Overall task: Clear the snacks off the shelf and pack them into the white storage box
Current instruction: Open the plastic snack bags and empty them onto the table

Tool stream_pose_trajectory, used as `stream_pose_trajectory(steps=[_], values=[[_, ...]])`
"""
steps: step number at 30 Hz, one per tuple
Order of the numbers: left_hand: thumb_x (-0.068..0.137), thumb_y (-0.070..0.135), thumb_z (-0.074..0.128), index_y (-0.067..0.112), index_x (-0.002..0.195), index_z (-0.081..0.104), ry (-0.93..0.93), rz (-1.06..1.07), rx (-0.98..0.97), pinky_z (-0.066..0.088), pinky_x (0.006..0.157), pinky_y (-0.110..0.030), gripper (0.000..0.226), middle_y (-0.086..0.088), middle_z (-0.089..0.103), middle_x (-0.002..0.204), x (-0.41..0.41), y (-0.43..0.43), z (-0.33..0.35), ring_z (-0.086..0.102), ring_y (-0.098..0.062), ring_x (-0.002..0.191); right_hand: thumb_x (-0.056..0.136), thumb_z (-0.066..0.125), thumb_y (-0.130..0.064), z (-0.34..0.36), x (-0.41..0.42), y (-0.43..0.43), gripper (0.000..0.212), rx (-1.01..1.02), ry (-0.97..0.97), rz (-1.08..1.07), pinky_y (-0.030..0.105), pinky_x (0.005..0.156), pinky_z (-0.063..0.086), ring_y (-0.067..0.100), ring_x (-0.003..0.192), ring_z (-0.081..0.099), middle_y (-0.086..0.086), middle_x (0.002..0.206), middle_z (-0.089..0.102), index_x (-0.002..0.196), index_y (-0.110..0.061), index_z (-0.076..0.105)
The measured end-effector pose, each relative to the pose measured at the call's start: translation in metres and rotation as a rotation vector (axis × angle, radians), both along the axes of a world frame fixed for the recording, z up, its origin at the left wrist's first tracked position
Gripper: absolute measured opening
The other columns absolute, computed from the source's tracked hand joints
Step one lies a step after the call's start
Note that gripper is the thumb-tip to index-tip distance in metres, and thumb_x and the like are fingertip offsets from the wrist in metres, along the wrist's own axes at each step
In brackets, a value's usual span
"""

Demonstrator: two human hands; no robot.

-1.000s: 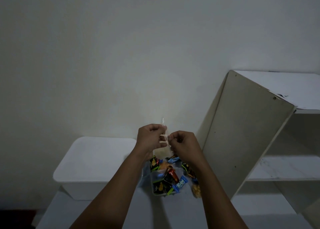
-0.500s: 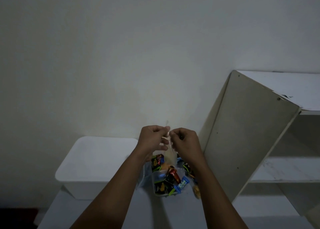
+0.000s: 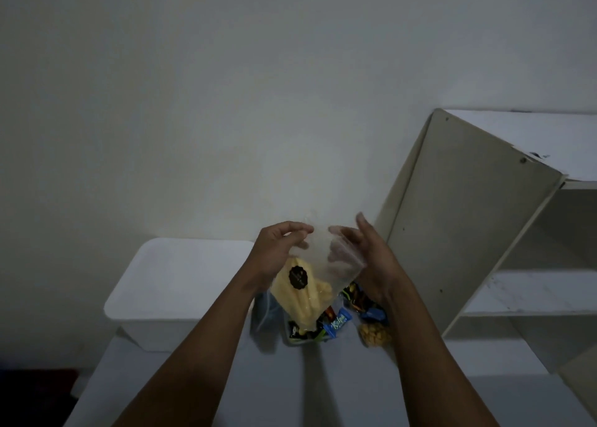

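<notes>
Holding a clear plastic bag of pale yellow snacks (image 3: 298, 289) between them, both hands are hovering above the white surface (image 3: 323, 388). The left hand (image 3: 274, 254) is curling half open around the bag's upper left side, fingers bent against the film. The right hand (image 3: 365, 255) is spreading wide, its palm and fingers pressing the bag's right edge. Beneath the bag, small colourful snack packets (image 3: 336, 321) are lying in a heap. The white storage box (image 3: 171, 284) is sitting lidded toward the surface's far-left corner, and the white shelf unit (image 3: 468, 233) is standing along its right edge.
</notes>
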State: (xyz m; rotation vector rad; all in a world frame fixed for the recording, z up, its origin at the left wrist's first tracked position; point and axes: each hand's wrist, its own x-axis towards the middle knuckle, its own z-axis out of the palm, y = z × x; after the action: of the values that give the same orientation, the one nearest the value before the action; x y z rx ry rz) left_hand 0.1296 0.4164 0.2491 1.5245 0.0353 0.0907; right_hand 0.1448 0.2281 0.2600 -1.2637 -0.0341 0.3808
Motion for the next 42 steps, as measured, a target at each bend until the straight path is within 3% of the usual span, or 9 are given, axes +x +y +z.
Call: stream_pose_trajectory(steps=[3, 6, 9, 16, 19, 24, 29, 35, 42], values=[[0.090, 0.010, 0.066, 0.027, 0.108, 0.074, 0.017, 0.012, 0.034, 0.054, 0.079, -0.030, 0.026, 0.007, 0.071, 0.112, -0.007, 0.004, -0.021, 0.068, -0.014, 0.096, 0.087, 0.052, -0.058, -0.041, -0.011, -0.009, 0.058, -0.054, 0.012, 0.012, 0.049, 0.085, 0.054, 0.030, 0.100, 0.067, 0.010, 0.107, 0.072, 0.123, -0.014, 0.066], [0.086, 0.004, 0.071, 0.025, 0.125, 0.065, 0.027, 0.004, 0.079, 0.052, 0.076, -0.015, 0.045, 0.010, 0.058, 0.131, -0.020, 0.007, -0.057, 0.064, 0.000, 0.095, 0.078, 0.075, -0.036, -0.083, -0.035, -0.013, 0.050, -0.244, -0.013, 0.048, 0.055, 0.086, 0.057, 0.030, 0.107, 0.068, 0.004, 0.115, 0.072, 0.125, -0.024, 0.062], [0.081, 0.002, 0.076, 0.025, 0.134, 0.056, 0.124, -0.002, 0.126, 0.057, 0.079, -0.025, 0.062, 0.006, 0.048, 0.143, -0.037, 0.010, -0.107, 0.056, -0.013, 0.120, 0.075, 0.084, -0.017, -0.129, -0.063, -0.012, 0.053, -0.292, 0.120, 0.116, 0.056, 0.080, 0.059, 0.025, 0.100, 0.072, 0.002, 0.116, 0.071, 0.121, -0.027, 0.060], [0.074, 0.006, 0.082, 0.029, 0.150, 0.029, 0.411, -0.005, 0.121, 0.057, 0.074, -0.024, 0.096, -0.001, 0.038, 0.140, -0.103, 0.013, -0.206, 0.057, -0.023, 0.116, 0.071, 0.089, -0.023, -0.223, -0.108, 0.001, 0.082, -0.447, 0.273, 0.116, 0.045, 0.074, 0.062, 0.029, 0.098, 0.071, 0.012, 0.117, 0.065, 0.139, -0.029, 0.043], [0.065, 0.017, 0.091, 0.032, 0.149, 0.030, 0.536, -0.001, 0.217, 0.058, 0.086, -0.040, 0.105, -0.008, 0.046, 0.128, -0.130, 0.021, -0.236, 0.059, -0.029, 0.112, 0.078, 0.084, -0.019, -0.246, -0.128, 0.012, 0.076, -0.520, 0.318, 0.132, 0.040, 0.071, 0.061, 0.025, 0.093, 0.069, 0.010, 0.108, 0.064, 0.137, -0.029, 0.038], [0.066, 0.008, 0.088, 0.022, 0.148, 0.036, 0.624, -0.011, 0.348, 0.055, 0.090, -0.039, 0.099, -0.010, 0.050, 0.132, -0.161, 0.034, -0.274, 0.062, -0.030, 0.112, 0.077, 0.084, -0.018, -0.282, -0.152, 0.026, 0.071, -0.616, 0.279, 0.225, 0.034, 0.070, 0.060, 0.019, 0.091, 0.070, 0.007, 0.107, 0.069, 0.136, -0.017, 0.043], [0.063, 0.012, 0.090, 0.011, 0.147, 0.039, 0.657, -0.023, 0.493, 0.043, 0.107, -0.042, 0.098, -0.014, 0.040, 0.149, -0.177, 0.036, -0.290, 0.048, -0.029, 0.131, 0.077, 0.082, -0.024, -0.289, -0.161, 0.028, 0.079, -0.832, 0.141, 0.371, 0.004, 0.065, 0.042, 0.013, 0.100, 0.062, 0.002, 0.117, 0.063, 0.141, -0.027, 0.036], [0.067, 0.022, 0.089, 0.011, 0.148, 0.036, 0.688, -0.065, 0.627, 0.035, 0.111, -0.036, 0.098, -0.015, 0.038, 0.151, -0.183, 0.034, -0.284, 0.039, -0.029, 0.138, 0.080, 0.080, -0.023, -0.304, -0.166, 0.032, 0.083, -0.958, 0.072, 0.483, 0.022, 0.100, 0.039, 0.024, 0.126, 0.054, 0.010, 0.143, 0.052, 0.149, -0.012, 0.036], [0.054, 0.042, 0.089, 0.013, 0.144, 0.044, 0.681, -0.043, 0.671, 0.041, 0.109, -0.041, 0.104, -0.012, 0.046, 0.146, -0.170, 0.032, -0.277, 0.045, -0.029, 0.134, 0.078, 0.081, -0.038, -0.299, -0.158, 0.028, 0.078, -0.913, 0.114, 0.406, 0.020, 0.090, 0.042, 0.019, 0.119, 0.058, 0.004, 0.136, 0.058, 0.145, -0.017, 0.045]])
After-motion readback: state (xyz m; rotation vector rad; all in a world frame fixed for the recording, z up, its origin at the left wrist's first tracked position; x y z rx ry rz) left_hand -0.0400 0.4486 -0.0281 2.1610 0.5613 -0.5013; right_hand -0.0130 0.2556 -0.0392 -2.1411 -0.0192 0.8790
